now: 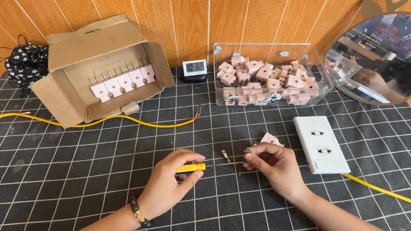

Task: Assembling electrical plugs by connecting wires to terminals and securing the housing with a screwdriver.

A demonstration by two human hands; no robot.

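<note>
The desk (50,185), covered in a black cloth with a white grid, runs past every edge of the view, so its full extent is cut off. At the top right a round mirror with a wooden antler-shaped frame (387,57) is partly cropped, and its reflection is too muddled to read. An open brown cardboard box (94,65) lies tipped toward the camera at the left, with a row of pink plug parts standing inside; behind it sits a black-and-white patterned fabric bundle (25,63). A clear plastic rectangular tub (270,76) at the back centre holds a heap of pink plug housings. A long yellow cable (126,120) curves from the left edge past the box to bare wire ends, and another yellow stretch leaves at the right. A white two-outlet socket plate (321,144) lies flat right of centre. The left hand (168,184) is closed around a yellow-handled screwdriver (192,168), whose tip is hidden. The right hand (273,163) pinches a tiny metal part at its fingertips, too small to identify, just in front of a pink plug housing (270,138). A small brass prong (225,156) lies between the hands. A small black digital clock (194,68) stands at the back.
</note>
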